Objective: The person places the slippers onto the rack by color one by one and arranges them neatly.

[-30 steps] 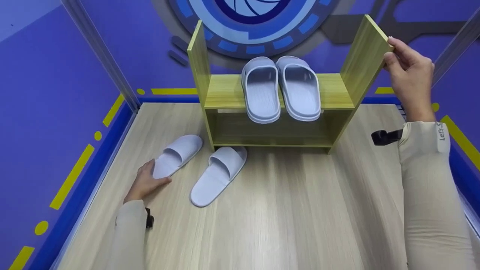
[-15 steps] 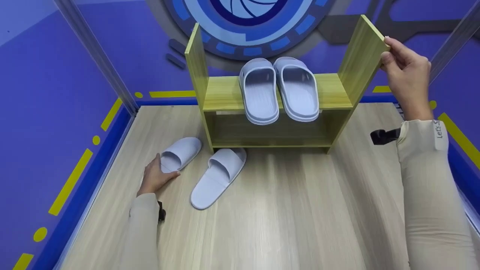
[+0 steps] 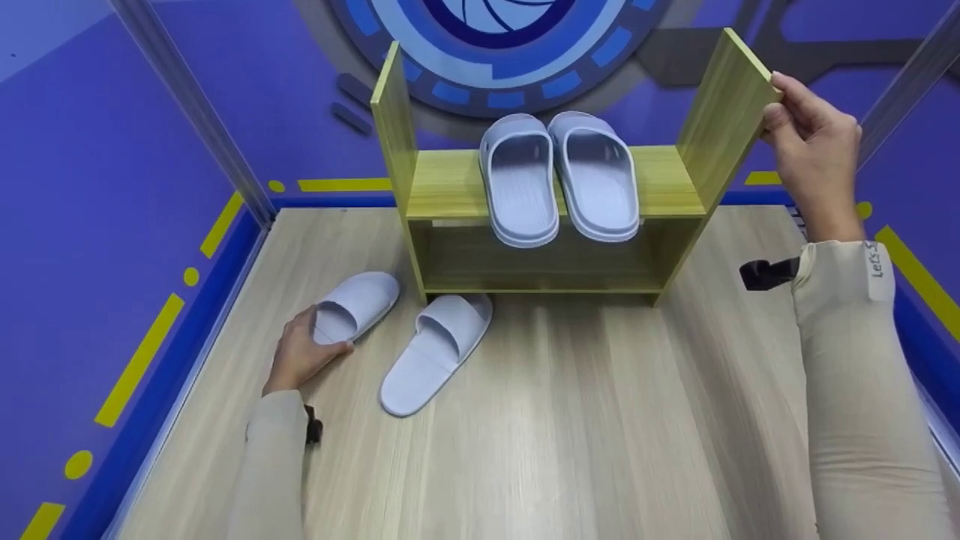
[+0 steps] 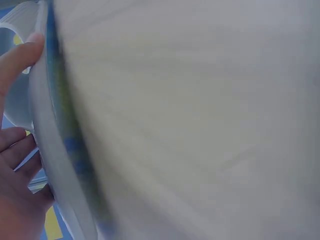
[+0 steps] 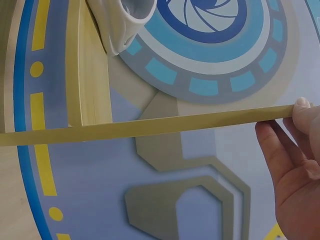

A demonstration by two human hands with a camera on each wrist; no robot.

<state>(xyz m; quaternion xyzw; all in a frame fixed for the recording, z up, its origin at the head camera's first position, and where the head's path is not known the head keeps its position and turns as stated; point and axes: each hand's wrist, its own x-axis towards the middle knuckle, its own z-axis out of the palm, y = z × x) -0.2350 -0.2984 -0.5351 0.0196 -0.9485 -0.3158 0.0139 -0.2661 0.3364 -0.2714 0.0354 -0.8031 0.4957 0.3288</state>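
My left hand [image 3: 304, 349] grips a white open-toe-style slipper [image 3: 364, 300] at its heel end, with the thumb along its right side and the fingers at its left. Beside it a matching white slipper [image 3: 420, 367] lies on the floor, its toe at the left foot of a small yellow-green wooden shoe rack [image 3: 446, 184]. The top edge of the rack's right side panel [image 3: 724, 120] is pinched between the thumb and fingers of my right hand [image 3: 814, 150]. A pair of pale grey clogs, a left clog [image 3: 523, 195] and a right clog [image 3: 600, 184], stands on the upper shelf.
Below the clogs is a lower shelf [image 3: 540, 259]. Blue-purple printed walls [image 3: 97, 187] enclose the wood-grain floor [image 3: 570, 420] at the left, back and right. A blurred pale surface [image 4: 200, 110] fills most of the left wrist view.
My left hand has moved forward along the slipper and covers more of its heel, then shifted slightly back left with it. The right hand keeps its hold on the panel.
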